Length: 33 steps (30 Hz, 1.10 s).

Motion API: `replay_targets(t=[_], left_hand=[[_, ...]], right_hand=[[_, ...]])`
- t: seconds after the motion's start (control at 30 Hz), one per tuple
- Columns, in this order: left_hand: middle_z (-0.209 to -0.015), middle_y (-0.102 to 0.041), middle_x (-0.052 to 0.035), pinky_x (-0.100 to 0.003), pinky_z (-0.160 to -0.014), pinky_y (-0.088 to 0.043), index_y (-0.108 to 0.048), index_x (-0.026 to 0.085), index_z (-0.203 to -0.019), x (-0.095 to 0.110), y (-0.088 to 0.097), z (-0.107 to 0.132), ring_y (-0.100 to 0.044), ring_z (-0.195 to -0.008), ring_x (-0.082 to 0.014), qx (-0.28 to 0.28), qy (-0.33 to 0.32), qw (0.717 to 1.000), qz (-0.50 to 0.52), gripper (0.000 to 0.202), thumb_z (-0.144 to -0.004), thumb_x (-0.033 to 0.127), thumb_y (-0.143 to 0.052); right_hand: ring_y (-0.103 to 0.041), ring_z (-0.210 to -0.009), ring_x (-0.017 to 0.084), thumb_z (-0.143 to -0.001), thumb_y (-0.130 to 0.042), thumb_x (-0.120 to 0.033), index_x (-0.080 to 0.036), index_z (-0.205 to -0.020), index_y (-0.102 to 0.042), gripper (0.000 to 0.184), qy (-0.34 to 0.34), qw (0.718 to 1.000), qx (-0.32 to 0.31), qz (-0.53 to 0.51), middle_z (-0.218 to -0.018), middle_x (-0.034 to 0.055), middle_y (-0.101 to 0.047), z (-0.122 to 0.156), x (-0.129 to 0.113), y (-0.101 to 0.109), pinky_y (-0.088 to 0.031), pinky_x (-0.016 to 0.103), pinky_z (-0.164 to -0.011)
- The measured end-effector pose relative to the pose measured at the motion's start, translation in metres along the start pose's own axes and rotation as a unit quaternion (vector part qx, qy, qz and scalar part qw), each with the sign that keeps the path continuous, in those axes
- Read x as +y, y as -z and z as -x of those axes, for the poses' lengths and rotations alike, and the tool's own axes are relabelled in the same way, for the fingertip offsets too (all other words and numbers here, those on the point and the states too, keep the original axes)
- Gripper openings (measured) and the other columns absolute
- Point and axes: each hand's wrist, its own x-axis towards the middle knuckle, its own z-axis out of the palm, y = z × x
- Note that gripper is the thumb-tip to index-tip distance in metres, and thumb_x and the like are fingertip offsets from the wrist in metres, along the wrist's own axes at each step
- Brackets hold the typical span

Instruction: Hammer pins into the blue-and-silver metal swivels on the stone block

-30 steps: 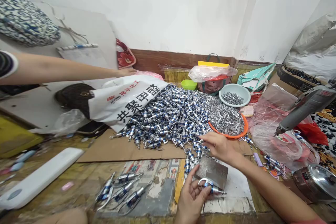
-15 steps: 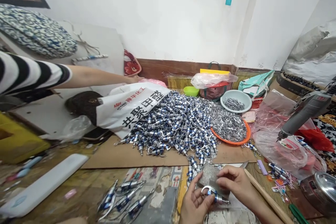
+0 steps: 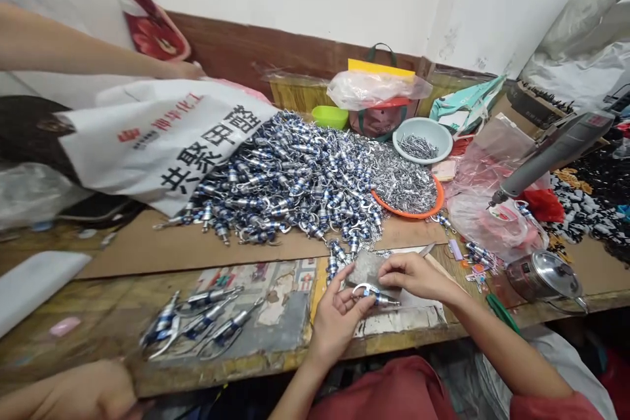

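Observation:
My left hand [image 3: 338, 315] holds a small silver-and-blue metal clasp [image 3: 374, 295] at the table's front edge, fingers curled around its ring end. My right hand [image 3: 411, 274] pinches the same clasp from above, over a grey metal block [image 3: 367, 269]. Just beyond my hands lies a large pile of like silver-blue clasps [image 3: 290, 184] on brown cardboard [image 3: 162, 246]. Several finished clasps [image 3: 197, 321] lie to the left on a worn mat.
Another person's arm [image 3: 83, 52] reaches over a white printed sack [image 3: 162, 138] at back left. An orange tray of silver parts [image 3: 411, 190], a pale bowl of screws [image 3: 422, 138], a grey power tool [image 3: 551, 154], plastic bags and a steel pot lid [image 3: 544, 275] stand at right.
The view has tilted down and closer. My right hand came back from the pile to the clasp in my left hand and now pinches it.

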Motion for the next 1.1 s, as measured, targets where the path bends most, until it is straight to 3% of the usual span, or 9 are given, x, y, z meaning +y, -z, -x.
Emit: replay_targets(t=[0.23,0.4,0.5,0.6,0.77,1.1], left_hand=[[-0.071,-0.067,-0.0024,-0.031,-0.070,-0.054,-0.035,0.012,-0.132,0.006,0.000,0.003,-0.066,-0.071,-0.0179,-0.002,0.000,1.000,-0.011,0.090,-0.055,0.027,-0.078],[-0.067,-0.065,-0.0002,-0.031,-0.070,-0.054,-0.038,0.012,-0.130,0.006,0.000,0.004,-0.065,-0.072,-0.0174,0.001,0.001,1.000,-0.009,0.086,-0.056,0.027,-0.078],[-0.067,-0.066,-0.0007,-0.029,-0.069,-0.054,-0.040,0.013,-0.130,0.006,0.000,0.004,-0.065,-0.074,-0.0181,0.005,0.010,1.000,-0.010,0.087,-0.053,0.028,-0.079],[-0.070,-0.067,-0.0027,-0.027,-0.068,-0.053,-0.040,0.012,-0.130,0.004,0.001,0.002,-0.065,-0.076,-0.0180,0.004,0.005,1.000,-0.015,0.087,-0.053,0.028,-0.079],[-0.072,-0.069,-0.0049,-0.028,-0.069,-0.053,-0.039,0.011,-0.131,-0.001,0.003,-0.001,-0.065,-0.077,-0.0191,-0.003,-0.001,1.000,-0.005,0.090,-0.053,0.029,-0.080],[-0.078,-0.070,-0.0082,-0.028,-0.070,-0.052,-0.049,0.013,-0.125,-0.006,0.005,-0.004,-0.065,-0.077,-0.0196,-0.005,-0.039,0.999,-0.016,0.078,-0.055,0.028,-0.079]], right_hand=[[-0.058,-0.071,0.012,-0.077,-0.062,-0.022,-0.020,-0.081,-0.070,0.010,0.039,0.986,-0.030,0.162,-0.077,-0.0012,-0.068,-0.011,-0.004,-0.005,-0.037,0.020,-0.063],[-0.059,-0.064,0.011,-0.079,-0.057,-0.019,-0.016,-0.078,-0.068,0.011,0.055,0.993,0.069,0.079,-0.071,0.0004,-0.067,-0.011,0.003,-0.021,-0.040,0.019,-0.059],[-0.057,-0.066,0.012,-0.082,-0.051,-0.019,-0.016,-0.080,-0.065,0.014,0.118,0.976,0.116,0.145,-0.073,0.0025,-0.066,-0.003,0.005,-0.031,-0.041,0.021,-0.061],[-0.057,-0.072,0.015,-0.085,-0.043,-0.017,-0.016,-0.091,-0.061,0.019,0.177,0.946,0.121,0.242,-0.080,0.0057,-0.065,0.004,0.004,-0.037,-0.042,0.025,-0.068],[-0.055,-0.069,0.016,-0.088,-0.039,-0.018,-0.018,-0.096,-0.055,0.018,0.153,0.929,0.100,0.323,-0.077,0.0046,-0.063,0.008,0.005,-0.037,-0.039,0.026,-0.064],[-0.055,-0.067,0.018,-0.088,-0.036,-0.018,-0.021,-0.095,-0.055,0.020,0.159,0.924,0.102,0.333,-0.074,0.0034,-0.062,0.005,0.017,-0.043,-0.037,0.028,-0.060]])
